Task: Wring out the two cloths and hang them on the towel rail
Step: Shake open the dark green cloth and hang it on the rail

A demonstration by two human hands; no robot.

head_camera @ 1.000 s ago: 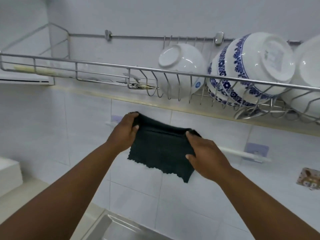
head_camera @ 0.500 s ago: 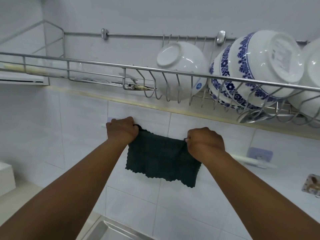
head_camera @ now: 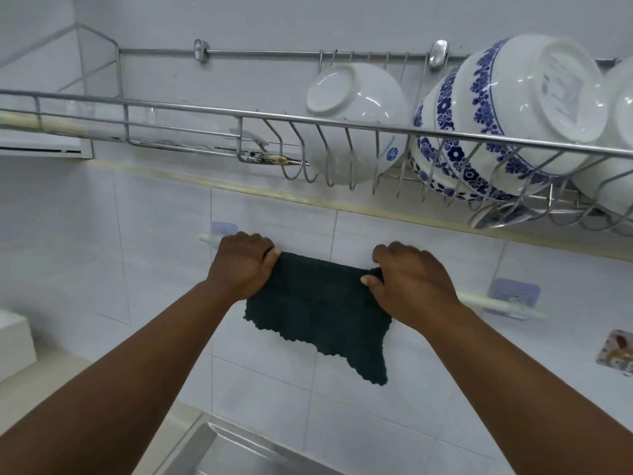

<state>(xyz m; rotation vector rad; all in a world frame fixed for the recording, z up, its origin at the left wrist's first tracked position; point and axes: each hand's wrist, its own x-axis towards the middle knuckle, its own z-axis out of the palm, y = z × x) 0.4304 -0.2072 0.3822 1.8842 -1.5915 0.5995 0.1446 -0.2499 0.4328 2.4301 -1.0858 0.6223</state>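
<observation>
A dark green cloth (head_camera: pixel 318 310) with a scalloped lower edge is draped over the white towel rail (head_camera: pixel 493 301) on the tiled wall, its front flap hanging down. My left hand (head_camera: pixel 241 265) grips the cloth's top left corner at the rail. My right hand (head_camera: pixel 409 279) pinches the top right corner. The rail shows only at its two ends, by the lilac wall mounts (head_camera: pixel 513 294); its middle is hidden by the cloth and my hands. A second cloth is not in view.
A steel wire dish rack (head_camera: pixel 191 111) runs along the wall just above my hands, holding a white bowl (head_camera: pixel 356 121) and blue-patterned bowls (head_camera: pixel 507 114). The steel sink's rim (head_camera: pixel 205 443) lies below. A small patterned sticker (head_camera: pixel 616 351) is at the right edge.
Both hands carried the cloth up and forward to the wall and laid it over the rail. Its top edge now rests on the rail, and the hands have spread apart.
</observation>
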